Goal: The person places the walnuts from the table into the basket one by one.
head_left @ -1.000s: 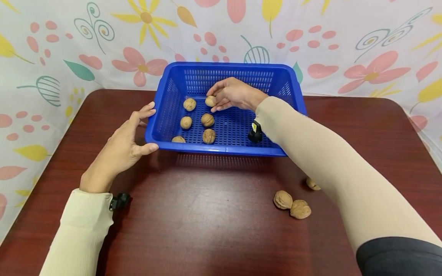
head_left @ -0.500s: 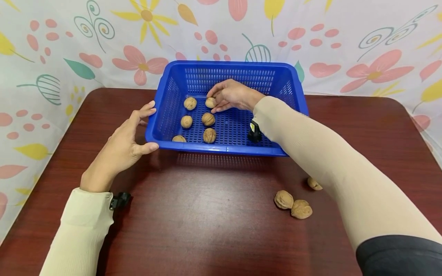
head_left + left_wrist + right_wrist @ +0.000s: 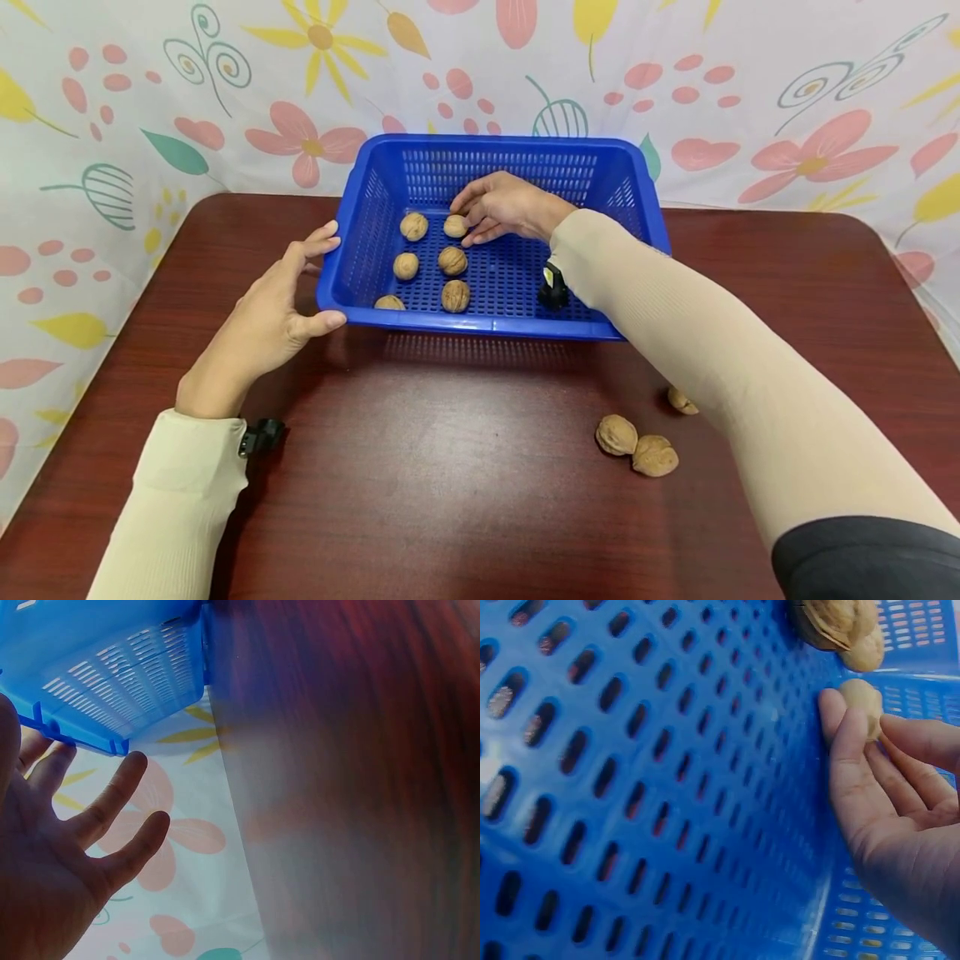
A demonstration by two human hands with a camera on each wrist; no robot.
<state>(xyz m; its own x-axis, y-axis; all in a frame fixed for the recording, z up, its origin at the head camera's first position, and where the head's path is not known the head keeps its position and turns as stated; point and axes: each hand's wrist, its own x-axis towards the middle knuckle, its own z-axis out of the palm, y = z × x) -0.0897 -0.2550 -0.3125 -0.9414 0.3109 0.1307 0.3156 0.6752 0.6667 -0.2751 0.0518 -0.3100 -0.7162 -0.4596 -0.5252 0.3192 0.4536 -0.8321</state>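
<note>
A blue plastic basket [image 3: 495, 323] with slotted walls stands at the back of the table. My left hand [image 3: 258, 321] rests on its left end, thumb at the near corner and fingertips on the rim, fingers spread and fairly straight. Inside the basket my right hand [image 3: 513, 204] holds a walnut [image 3: 455, 226] between thumb and fingers, low over the slotted floor. The right wrist view shows this walnut [image 3: 862, 701] ringed by the fingertips. Left of and nearer than it lie several other walnuts [image 3: 452, 261], one partly hidden by the front rim.
On the dark red wooden table [image 3: 450, 467], two walnuts [image 3: 617, 435] touch each other at the near right. Another walnut [image 3: 682, 401] is partly covered by the right sleeve [image 3: 697, 333]. A flower-printed cloth [image 3: 480, 67] hangs behind the table.
The walnut at my right fingertips has shifted slightly down and left, and more of it shows now. My left hand stays on the basket's rim.
</note>
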